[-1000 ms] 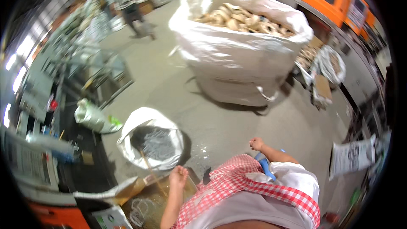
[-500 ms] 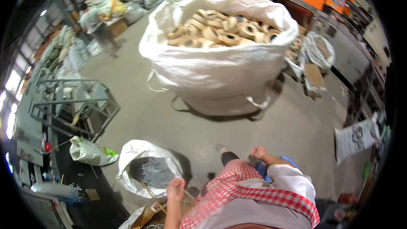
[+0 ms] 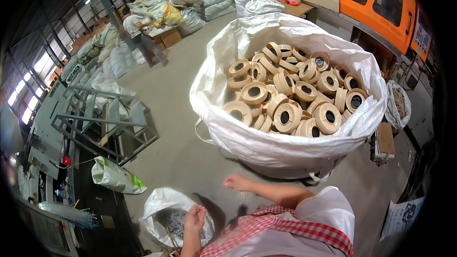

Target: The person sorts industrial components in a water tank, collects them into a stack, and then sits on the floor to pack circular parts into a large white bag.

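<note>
My left hand (image 3: 194, 218) is curled closed above the rim of a small white woven sack (image 3: 154, 209); whatever its fingers hold, if anything, is hidden. Thin, clear plastic scraps (image 3: 177, 221) lie inside that sack, beside a thin brown stick (image 3: 170, 236). My right hand (image 3: 238, 182) reaches leftward across my front, its fingers blurred. In front of it stands a large white bulk bag (image 3: 281, 154), apart from the hand. Beige ring-shaped plastic parts with dark centres (image 3: 287, 116) fill the bag's open top.
A grey metal frame (image 3: 107, 123) and a white-green sack (image 3: 114, 176) stand left. An orange machine (image 3: 381, 4) is at the back right, near a cardboard piece (image 3: 384, 138). A person (image 3: 138, 33) stands by piled sacks (image 3: 190, 19) at the far left.
My view has shifted and the bulk bag now appears nearer and further right. My right hand has swung forward and left across my front. My left hand stays over the small sack.
</note>
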### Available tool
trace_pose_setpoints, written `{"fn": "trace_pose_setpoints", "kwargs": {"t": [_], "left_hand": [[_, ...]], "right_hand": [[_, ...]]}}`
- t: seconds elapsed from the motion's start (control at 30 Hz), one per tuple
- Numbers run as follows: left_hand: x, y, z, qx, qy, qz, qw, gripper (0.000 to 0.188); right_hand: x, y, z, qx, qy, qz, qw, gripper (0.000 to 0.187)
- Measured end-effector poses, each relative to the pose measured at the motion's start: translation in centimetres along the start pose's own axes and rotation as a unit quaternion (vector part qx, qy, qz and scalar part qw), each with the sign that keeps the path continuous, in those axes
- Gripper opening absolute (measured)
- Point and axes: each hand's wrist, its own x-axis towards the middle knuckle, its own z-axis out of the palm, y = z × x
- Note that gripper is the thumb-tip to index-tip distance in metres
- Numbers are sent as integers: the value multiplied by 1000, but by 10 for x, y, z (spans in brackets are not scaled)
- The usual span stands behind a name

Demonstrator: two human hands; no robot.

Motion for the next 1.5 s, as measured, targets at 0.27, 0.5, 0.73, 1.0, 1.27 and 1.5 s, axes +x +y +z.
{"fn": "trace_pose_setpoints", "kwargs": {"t": [0.27,0.5,0.73,1.0,1.27,1.5], "left_hand": [[128,73,0,-75,29,-35,996,7],[256,186,67,-24,-56,-60,996,16],[320,302,134,52,-76,-48,995,15],[410,389,152,20,-95,-31,995,20],[528,507,166,-73,-40,48,995,27],[603,596,199,-173,67,79,980,27]], "right_hand": [[99,-43,16,189,-79,79,976,27],[238,-47,3,-177,-70,-76,979,33],[366,-102,23,148,60,117,980,31],[541,-85,-6,93,85,170,977,25],[751,-58,-51,75,37,102,991,17],[889,-107,-111,209,-1,118,971,21]]}}
